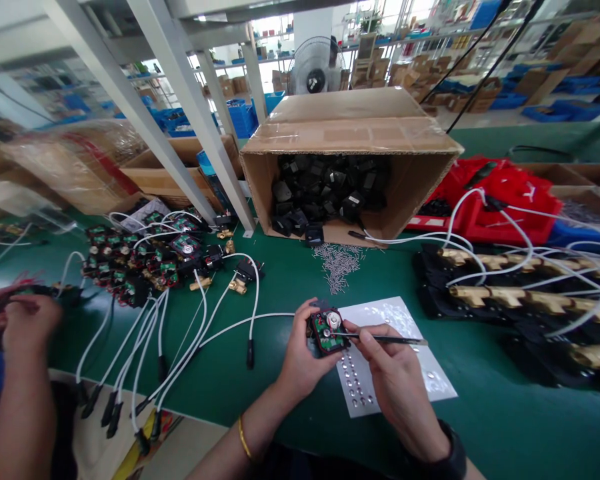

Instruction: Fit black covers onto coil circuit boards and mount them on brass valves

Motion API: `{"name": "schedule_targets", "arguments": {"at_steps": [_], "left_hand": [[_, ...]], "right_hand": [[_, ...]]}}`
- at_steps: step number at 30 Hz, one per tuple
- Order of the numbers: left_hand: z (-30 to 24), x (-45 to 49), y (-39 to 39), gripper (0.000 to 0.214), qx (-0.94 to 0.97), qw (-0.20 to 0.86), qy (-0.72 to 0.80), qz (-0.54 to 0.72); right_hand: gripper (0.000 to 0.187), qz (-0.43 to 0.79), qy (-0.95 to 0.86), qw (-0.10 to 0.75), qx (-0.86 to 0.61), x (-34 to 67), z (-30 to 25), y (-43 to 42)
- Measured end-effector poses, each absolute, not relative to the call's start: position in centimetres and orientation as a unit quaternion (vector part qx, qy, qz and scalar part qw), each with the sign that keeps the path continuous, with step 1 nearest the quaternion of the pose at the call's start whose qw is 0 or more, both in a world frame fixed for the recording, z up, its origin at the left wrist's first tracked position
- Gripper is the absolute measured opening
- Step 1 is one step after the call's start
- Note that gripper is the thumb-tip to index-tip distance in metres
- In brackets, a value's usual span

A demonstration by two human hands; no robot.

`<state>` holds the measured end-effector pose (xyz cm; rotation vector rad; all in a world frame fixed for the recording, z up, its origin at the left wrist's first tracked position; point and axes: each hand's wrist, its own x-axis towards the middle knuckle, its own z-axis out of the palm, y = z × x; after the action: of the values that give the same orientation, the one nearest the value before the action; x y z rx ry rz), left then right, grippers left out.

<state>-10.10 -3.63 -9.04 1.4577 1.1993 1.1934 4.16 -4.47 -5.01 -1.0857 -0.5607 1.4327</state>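
My left hand [303, 357] is closed around a small black housing with a green circuit board [325, 341] and a round silver part on it. A white cable [270, 315] runs off from it to the left. My right hand [397, 373] pinches a pair of tweezers [397, 339], whose thin tip reaches the board's face. Whether the tip grips anything is too small to tell. Beneath both hands lies a white sheet [395, 313] bearing rows of small shiny round pieces [357, 382].
Ahead stands a cardboard box [350, 133] of black housings, with loose screws [337, 263] before it. Cabled board assemblies [130, 260] crowd the left, near a co-worker's hands [27, 320]. Black units with brass fittings [510, 297] and red bins [510, 200] fill the right.
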Motion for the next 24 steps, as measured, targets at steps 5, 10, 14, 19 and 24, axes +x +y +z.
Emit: {"name": "schedule_targets", "arguments": {"at_steps": [5, 10, 14, 19, 24], "left_hand": [[-9.36, -10.18, -3.74, 0.071, 0.581, 0.442, 0.499, 0.466], [-9.33, -10.21, -3.66, 0.071, 0.592, 0.426, 0.504, 0.463], [-8.81, -10.31, -3.52, 0.069, 0.608, 0.387, 0.515, 0.464], [-8.63, -10.25, -3.68, 0.067, 0.594, 0.409, 0.504, 0.476], [-9.13, -9.92, -3.94, 0.074, 0.565, 0.454, 0.480, 0.495]], "right_hand": [[0.018, 0.622, -0.236, 0.589, -0.460, 4.17, -5.01, -4.38], [0.018, 0.613, -0.241, 0.590, -0.467, 4.27, -4.84, -4.27], [0.020, 0.601, -0.256, 0.584, -0.482, 4.29, -4.95, -4.18], [0.018, 0.600, -0.271, 0.581, -0.478, 4.27, -5.13, -4.14], [0.018, 0.595, -0.278, 0.578, -0.485, 4.27, -5.04, -4.09]]}}
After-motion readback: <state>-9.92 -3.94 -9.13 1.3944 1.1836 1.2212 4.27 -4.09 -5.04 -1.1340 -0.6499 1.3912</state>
